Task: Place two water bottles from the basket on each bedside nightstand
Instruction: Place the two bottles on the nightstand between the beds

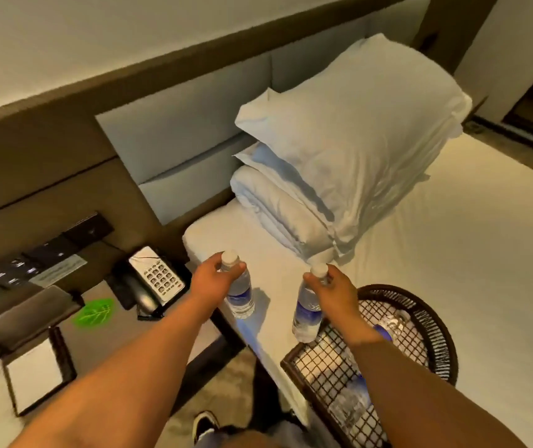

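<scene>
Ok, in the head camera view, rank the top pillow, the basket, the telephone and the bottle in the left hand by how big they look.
1. Top pillow, clearly largest.
2. Basket, though its lower part is cut off and arm-covered.
3. Telephone.
4. Bottle in the left hand, smallest; it sits close to the phone in apparent size.

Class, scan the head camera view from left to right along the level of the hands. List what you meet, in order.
telephone → left hand → left bottle → right bottle → right hand → basket
</scene>
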